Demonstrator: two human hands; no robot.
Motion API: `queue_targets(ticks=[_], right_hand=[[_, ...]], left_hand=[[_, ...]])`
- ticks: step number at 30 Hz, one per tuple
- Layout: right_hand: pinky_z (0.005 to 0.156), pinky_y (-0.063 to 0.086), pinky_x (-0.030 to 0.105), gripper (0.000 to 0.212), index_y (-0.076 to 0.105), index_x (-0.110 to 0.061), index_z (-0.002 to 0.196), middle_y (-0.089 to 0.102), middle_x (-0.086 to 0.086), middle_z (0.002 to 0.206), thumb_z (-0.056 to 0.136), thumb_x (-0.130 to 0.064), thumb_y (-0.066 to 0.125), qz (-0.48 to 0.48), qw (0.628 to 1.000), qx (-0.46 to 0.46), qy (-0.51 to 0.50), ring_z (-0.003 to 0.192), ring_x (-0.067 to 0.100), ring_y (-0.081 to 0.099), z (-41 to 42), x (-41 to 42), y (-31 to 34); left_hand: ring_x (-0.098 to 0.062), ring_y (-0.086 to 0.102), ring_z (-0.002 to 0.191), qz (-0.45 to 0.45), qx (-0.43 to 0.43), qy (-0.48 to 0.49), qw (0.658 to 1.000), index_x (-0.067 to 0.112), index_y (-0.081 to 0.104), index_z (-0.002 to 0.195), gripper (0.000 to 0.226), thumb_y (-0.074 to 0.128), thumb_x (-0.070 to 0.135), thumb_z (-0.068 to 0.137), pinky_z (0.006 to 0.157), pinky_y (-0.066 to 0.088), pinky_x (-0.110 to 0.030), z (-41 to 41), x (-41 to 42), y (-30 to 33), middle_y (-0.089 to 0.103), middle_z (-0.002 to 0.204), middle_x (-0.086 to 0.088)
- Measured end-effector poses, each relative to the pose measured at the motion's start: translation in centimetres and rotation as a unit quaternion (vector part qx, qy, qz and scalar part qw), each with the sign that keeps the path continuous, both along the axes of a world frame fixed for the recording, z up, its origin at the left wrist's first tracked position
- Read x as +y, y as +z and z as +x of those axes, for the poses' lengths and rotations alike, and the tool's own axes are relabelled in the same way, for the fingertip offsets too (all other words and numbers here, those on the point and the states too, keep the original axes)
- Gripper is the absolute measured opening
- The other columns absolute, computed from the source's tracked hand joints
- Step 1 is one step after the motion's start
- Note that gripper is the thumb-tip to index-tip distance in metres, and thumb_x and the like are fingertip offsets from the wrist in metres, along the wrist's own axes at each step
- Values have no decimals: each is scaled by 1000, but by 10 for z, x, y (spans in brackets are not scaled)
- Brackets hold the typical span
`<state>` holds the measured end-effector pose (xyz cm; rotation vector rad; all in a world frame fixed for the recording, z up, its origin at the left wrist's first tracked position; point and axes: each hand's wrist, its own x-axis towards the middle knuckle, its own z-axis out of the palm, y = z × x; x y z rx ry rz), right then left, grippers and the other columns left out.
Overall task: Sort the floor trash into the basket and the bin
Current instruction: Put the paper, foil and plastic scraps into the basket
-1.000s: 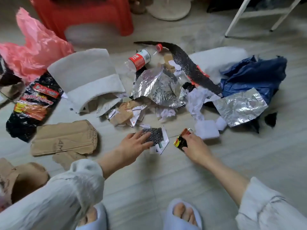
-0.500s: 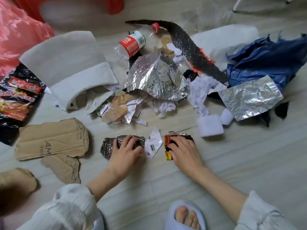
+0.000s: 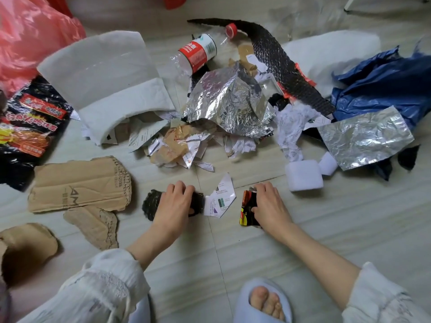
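Trash is spread over the pale floor. My left hand (image 3: 173,206) grips a dark textured scrap (image 3: 150,203) lying on the floor, fingers curled over its top edge. My right hand (image 3: 268,206) grips a small black, red and yellow wrapper (image 3: 246,209). A white printed paper scrap (image 3: 220,199) lies between the two hands. Behind them sits a pile of torn paper and brown bits (image 3: 179,148), crumpled foil (image 3: 228,103) and a plastic bottle with a red label (image 3: 198,53). Neither basket nor bin is in view.
Cardboard pieces (image 3: 79,185) lie at the left, a black snack bag (image 3: 25,127) and pink plastic bag (image 3: 30,33) farther left. White foam sheet (image 3: 105,80), foam blocks (image 3: 303,174), a foil sheet (image 3: 363,138) and a blue bag (image 3: 384,87) surround the pile. My slippered foot (image 3: 263,299) is below.
My left hand slid the dark scrap leftward off the white paper and now curls over it. My right hand lowered the wrapper to the floor. The view moved closer and down.
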<state>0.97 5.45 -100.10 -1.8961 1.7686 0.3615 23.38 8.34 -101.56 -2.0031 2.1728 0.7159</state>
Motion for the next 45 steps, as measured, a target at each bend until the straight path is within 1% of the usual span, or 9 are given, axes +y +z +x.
queue_targets(ticks=[4,8,12,16,22,26,33,42,45], right_hand=[[87,38,30,29,46,-6,115,51,11,120,87,-1,50,26,999,-40,-20,112,26,47,4,0,2],[82,36,24,17,59,-7,103,60,7,106,87,-7,57,-19,986,-155,-60,104,24,53,11,1,7],[86,28,13,10,68,-3,89,56,8,116,81,-8,67,-45,976,-210,-43,113,22,47,32,-12,10],[100,18,16,15,67,-4,96,37,6,143,84,-10,63,-11,984,-177,7,129,22,33,51,-22,2],[87,33,25,19,60,-4,103,55,10,112,87,-2,52,-7,987,-157,21,106,26,49,56,-17,-1],[76,35,33,9,54,-9,95,61,9,97,88,-5,52,-19,987,-161,-5,95,28,53,48,-18,2],[80,41,33,42,42,-15,127,62,7,102,88,-9,55,-33,974,-213,-67,98,27,57,55,-22,12],[75,43,30,17,67,-16,101,69,5,101,86,-16,60,-68,972,-219,-46,95,26,60,79,-5,83],[80,47,34,19,66,-17,105,68,5,106,88,-19,58,-98,967,-233,-23,98,26,59,99,-8,133]], left_hand=[[-32,51,98,29,1,-26,999,7,57,111,26,57,11,85,77,39,-38,5,0,1,57,105,-12],[-27,58,74,-133,43,-49,989,13,69,79,12,72,22,72,65,40,-33,15,-15,12,63,75,-2],[-38,45,120,-184,29,-68,980,11,68,86,17,71,25,76,93,39,-52,23,-55,28,59,118,-12],[-37,-4,143,-56,6,-66,996,16,62,100,16,64,16,84,112,11,-62,25,-83,20,8,156,-10],[-38,45,124,-87,33,-41,995,9,62,101,23,63,1,80,80,51,-55,32,-52,6,47,135,-17],[-34,57,92,-115,79,-23,990,7,58,104,28,61,-4,79,61,53,-42,42,-35,4,55,111,-16],[-27,56,90,-127,164,70,976,10,55,113,30,54,-4,86,73,50,-38,47,-12,16,54,107,-9],[-25,54,102,-191,217,179,940,3,47,129,51,56,-12,81,80,32,-19,60,19,82,61,112,-9],[-29,56,96,-237,199,150,939,4,55,123,46,59,-12,80,81,44,-30,74,35,122,61,106,-12]])
